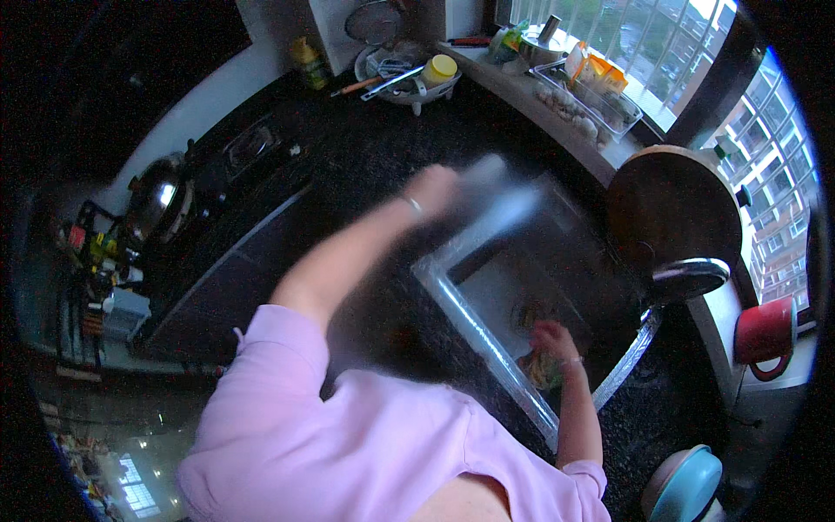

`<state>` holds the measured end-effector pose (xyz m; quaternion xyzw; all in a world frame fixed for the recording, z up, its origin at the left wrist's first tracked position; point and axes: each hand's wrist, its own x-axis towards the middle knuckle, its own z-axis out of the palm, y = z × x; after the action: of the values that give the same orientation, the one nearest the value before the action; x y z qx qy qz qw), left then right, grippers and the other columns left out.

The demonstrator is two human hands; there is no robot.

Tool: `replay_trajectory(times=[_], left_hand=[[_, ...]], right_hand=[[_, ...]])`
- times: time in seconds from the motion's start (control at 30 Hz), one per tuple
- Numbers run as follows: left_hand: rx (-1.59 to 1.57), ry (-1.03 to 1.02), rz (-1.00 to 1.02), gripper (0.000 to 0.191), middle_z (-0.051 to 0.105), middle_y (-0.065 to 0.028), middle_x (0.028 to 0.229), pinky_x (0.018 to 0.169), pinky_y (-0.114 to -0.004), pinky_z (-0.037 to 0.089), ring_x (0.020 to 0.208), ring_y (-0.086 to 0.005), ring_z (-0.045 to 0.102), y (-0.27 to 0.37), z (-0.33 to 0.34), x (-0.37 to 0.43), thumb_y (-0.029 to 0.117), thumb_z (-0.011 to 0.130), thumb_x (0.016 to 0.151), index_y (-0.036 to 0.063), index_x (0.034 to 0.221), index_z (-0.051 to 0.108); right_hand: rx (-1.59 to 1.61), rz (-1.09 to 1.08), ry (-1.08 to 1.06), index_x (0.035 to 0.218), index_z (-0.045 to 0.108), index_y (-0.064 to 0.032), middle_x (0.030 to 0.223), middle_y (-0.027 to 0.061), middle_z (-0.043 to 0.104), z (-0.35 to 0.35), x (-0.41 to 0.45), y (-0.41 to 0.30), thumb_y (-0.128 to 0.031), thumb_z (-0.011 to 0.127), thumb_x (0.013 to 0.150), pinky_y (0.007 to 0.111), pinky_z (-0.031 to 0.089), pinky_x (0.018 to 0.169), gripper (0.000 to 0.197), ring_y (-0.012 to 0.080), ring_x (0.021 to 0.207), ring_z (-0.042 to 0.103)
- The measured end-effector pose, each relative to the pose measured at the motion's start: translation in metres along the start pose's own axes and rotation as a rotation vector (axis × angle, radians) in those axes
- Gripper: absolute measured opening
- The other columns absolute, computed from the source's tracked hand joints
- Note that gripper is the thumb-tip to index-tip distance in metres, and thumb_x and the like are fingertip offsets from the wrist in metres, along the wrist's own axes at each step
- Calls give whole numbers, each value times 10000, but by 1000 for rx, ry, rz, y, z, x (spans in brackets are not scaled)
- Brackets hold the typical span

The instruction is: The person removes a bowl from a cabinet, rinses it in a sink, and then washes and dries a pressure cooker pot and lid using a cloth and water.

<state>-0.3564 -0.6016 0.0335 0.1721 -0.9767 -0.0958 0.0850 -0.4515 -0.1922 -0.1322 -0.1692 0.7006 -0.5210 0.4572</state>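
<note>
My left hand [436, 188], blurred by motion, is over the far left corner of a steel-rimmed sink [486, 346]. It grips a pale, smeared object [484, 171] whose kind I cannot make out. Down in the basin is my right hand [551, 339], near the front right corner. Just below its fingers lies a yellow-green and brown item [543, 370], partly hidden by the hand and wrist. Whether those fingers are closed on anything is too dim to tell. The faucet [651, 314] appears at the sink's right side.
A round wooden board [675, 209] and a metal lid [691, 277] stand on the right by the window. A red mug [764, 331] sits on the sill, blue bowls [685, 486] at lower right. A white colander [417, 98] holds utensils at the back; a pot [163, 196] is leftward.
</note>
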Motion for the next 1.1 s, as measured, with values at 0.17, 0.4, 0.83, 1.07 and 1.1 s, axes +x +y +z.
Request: replay_trajectory(times=[0.17, 0.4, 0.83, 1.07, 1.1], left_hand=[[-244, 409, -410, 198, 600, -203, 870, 706, -445, 457, 848, -350, 583, -187, -27, 78, 78, 440, 779, 65, 868, 617], [-227, 389, -331, 286, 622, -175, 930, 788, -405, 457, 898, -343, 586, -265, 8, 246, 67, 491, 745, 73, 1002, 615], [59, 236, -159, 454, 616, -155, 1015, 784, -384, 455, 927, -302, 586, -384, 38, 337, 400, 633, 752, 70, 1061, 593], [-221, 615, 89, 263, 571, -124, 1020, 797, -320, 461, 931, -202, 560, -185, -50, 199, 184, 572, 849, 19, 1053, 569], [-274, 596, 129, 240, 538, -112, 1068, 803, -319, 469, 967, -192, 546, -147, -50, 170, 177, 548, 862, 32, 1052, 571]], right_hand=[[-119, 48, 280, 952, 588, 23, 791, 69, 624, 12, -31, 10, -104, 585, 799, 293, 483, 588, 198, 160, 671, 590], [326, 302, 703, 884, 571, -8, 731, 74, 606, 51, -64, 24, -144, 572, 800, 294, 492, 540, 160, 171, 599, 589], [-554, 496, 991, 1067, 582, -64, 989, 174, 614, 3, -51, 109, -214, 627, 743, 403, 461, 805, 360, 318, 949, 575], [-724, 879, 395, 1233, 458, -62, 1143, 160, 552, -11, 2, 106, -327, 542, 790, 390, 435, 870, 523, 313, 1061, 523], [-772, 905, 444, 1217, 480, -70, 1131, 154, 561, -9, 8, 108, -360, 550, 777, 388, 443, 858, 533, 305, 1055, 529]])
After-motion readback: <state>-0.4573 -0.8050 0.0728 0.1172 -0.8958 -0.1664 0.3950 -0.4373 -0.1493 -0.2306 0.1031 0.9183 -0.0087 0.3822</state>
